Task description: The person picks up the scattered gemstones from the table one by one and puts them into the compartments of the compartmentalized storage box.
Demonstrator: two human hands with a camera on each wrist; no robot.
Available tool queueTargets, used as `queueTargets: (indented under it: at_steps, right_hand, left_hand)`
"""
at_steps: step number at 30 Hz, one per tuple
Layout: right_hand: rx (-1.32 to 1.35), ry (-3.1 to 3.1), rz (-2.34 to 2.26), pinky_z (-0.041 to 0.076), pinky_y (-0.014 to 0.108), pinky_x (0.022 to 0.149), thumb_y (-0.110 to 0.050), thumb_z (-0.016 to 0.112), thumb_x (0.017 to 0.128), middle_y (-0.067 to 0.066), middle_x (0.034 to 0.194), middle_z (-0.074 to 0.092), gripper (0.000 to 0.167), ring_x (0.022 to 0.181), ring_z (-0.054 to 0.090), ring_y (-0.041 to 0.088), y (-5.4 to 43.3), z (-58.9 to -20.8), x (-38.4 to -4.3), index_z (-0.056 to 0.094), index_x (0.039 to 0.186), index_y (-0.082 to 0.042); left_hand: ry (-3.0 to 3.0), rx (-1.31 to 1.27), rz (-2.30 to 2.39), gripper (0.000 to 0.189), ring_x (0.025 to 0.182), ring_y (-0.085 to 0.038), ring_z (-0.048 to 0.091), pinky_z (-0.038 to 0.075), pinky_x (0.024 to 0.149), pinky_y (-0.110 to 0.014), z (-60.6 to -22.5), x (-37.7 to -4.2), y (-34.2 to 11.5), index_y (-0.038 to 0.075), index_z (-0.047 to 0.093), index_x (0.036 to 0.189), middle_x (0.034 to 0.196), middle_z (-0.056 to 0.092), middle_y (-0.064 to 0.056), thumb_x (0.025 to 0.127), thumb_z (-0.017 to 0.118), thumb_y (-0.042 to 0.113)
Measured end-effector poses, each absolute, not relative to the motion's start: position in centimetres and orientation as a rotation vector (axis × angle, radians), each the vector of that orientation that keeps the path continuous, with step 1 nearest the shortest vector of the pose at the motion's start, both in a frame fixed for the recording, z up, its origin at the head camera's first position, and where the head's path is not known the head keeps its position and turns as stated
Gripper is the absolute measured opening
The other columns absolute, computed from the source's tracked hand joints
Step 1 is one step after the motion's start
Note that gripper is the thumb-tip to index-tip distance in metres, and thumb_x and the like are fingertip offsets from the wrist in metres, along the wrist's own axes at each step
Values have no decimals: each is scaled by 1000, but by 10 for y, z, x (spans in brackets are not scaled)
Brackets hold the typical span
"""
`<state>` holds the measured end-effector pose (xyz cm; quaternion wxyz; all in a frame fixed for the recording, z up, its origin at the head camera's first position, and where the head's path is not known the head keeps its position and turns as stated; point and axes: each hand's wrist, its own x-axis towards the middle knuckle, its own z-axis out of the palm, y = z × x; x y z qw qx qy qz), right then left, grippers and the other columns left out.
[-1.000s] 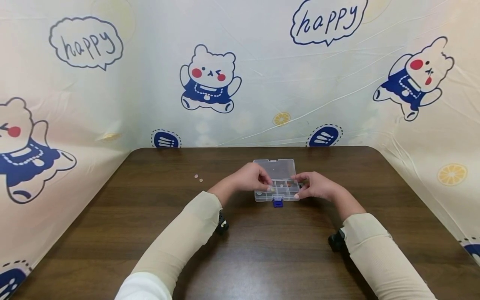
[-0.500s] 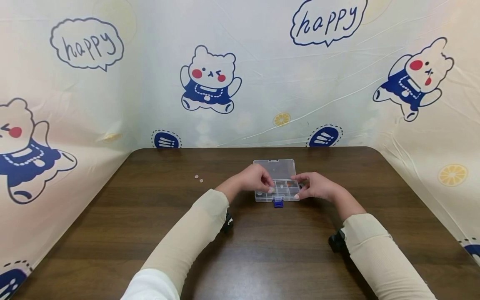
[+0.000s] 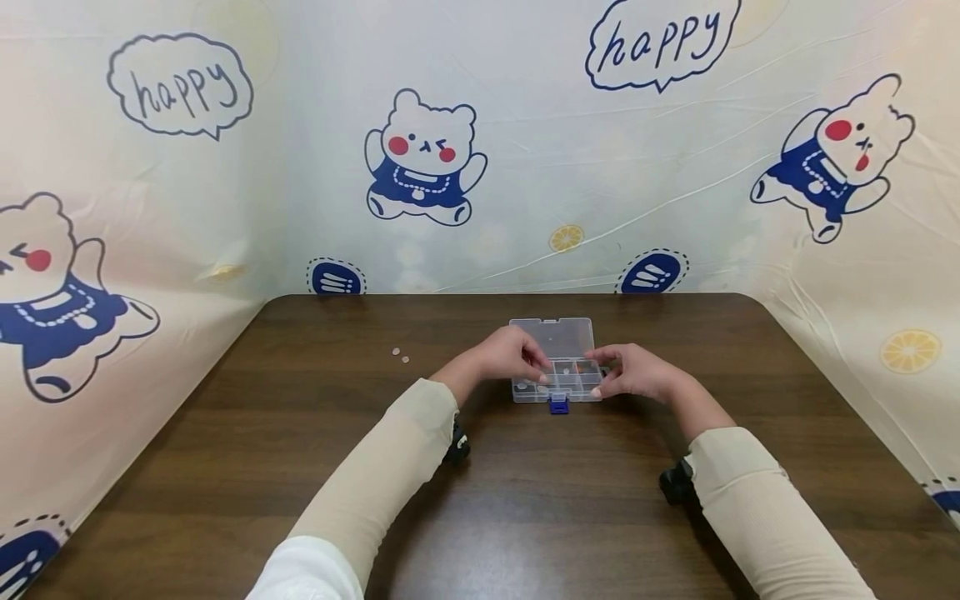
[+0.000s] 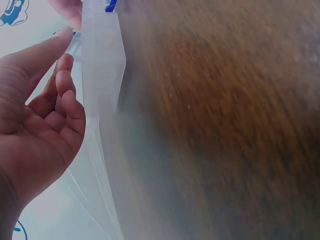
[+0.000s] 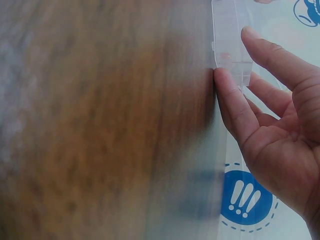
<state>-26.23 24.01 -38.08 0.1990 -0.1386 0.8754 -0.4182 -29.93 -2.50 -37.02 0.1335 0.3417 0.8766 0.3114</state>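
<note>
A clear plastic compartment box [image 3: 576, 392] with a blue latch [image 3: 558, 406] lies on the table, its lid [image 3: 566, 337] tipped back. Over its left compartments is my left hand [image 3: 512, 355], thumb and fingertips low and a little apart, with nothing visible between them. Just below the thumb, a small pale round piece [image 3: 542, 389] shows in a front compartment; another pale piece [image 3: 522, 386] is to its left. My right hand [image 3: 637, 372] grips the box's right end between thumb and fingers. In the right wrist view, a fingertip [image 5: 223, 77] meets the clear end wall.
Two small pale round pieces [image 3: 401, 356] lie on the brown wooden table [image 3: 525, 500], left of the box. A small orange-red item [image 3: 581, 368] sits in a back right compartment. A printed cloth [image 3: 525, 167] hangs behind the table.
A pale piece between my left fingertips earlier now shows lower, in a front compartment. My left forearm has shifted slightly right. My right hand keeps its hold on the box's end.
</note>
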Motion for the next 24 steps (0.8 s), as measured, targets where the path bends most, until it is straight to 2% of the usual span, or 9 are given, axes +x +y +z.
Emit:
queueTargets:
  at_steps: [8,17,24]
  right_hand:
    - [-382,2458,-1156,48,43,95,-19,81,81,22,134,49,74,95,60,25,240,-380,-262,44,143,-2]
    - [-383,2470,-1156,48,42,95,-18,81,81,22,133,49,73,95,60,25,239,-381,-263,45,143,-1]
    - [-380,2468,-1167,48,40,93,-18,82,80,22,134,49,74,93,61,24,238,-381,-262,46,143,-2]
  left_hand:
    - [2532,1000,1035,18,77,-12,62,52,71,-24,-369,-297,-34,7,78,95,83,70,3,79,82,15]
    - [2523,954,1133,23,83,-12,64,52,76,-25,-367,-289,-43,3,75,99,98,71,-8,80,82,16]
    - [2529,909,1173,26,82,-14,64,53,74,-26,-366,-283,-49,2,75,101,101,70,-9,80,82,16]
